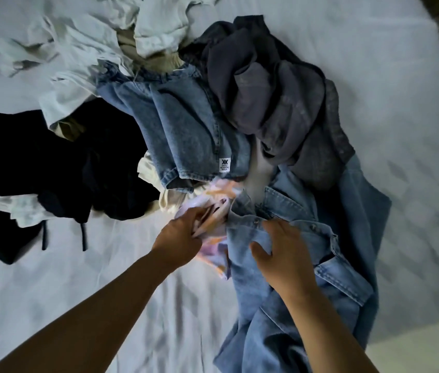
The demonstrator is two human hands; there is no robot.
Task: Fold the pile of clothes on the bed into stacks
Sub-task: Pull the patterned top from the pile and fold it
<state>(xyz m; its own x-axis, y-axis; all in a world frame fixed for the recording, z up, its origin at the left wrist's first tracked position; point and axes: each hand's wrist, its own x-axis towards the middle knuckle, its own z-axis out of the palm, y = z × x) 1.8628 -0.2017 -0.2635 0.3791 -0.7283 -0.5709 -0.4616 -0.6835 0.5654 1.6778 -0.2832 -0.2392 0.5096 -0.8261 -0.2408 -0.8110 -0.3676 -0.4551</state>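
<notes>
The shirt [320,265] near the bed's front edge is matt, pale denim with small metal snaps, and the jeans [183,125] are coarser denim. The grey top [280,103] looks soft, faded cloth; the sheet [374,63] is smooth, creased cotton.

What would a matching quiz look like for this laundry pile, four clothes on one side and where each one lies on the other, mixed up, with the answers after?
Column one:
1. pastel garment
2. denim shirt
3. dark grey garment
4. black garment

Column two:
A. at the far left of the pile
B. under the right hand
C. gripped by the left hand
D. heaped at the far right of the pile, beside the folded jeans

Pairs: 1-C, 2-B, 3-D, 4-A
</notes>
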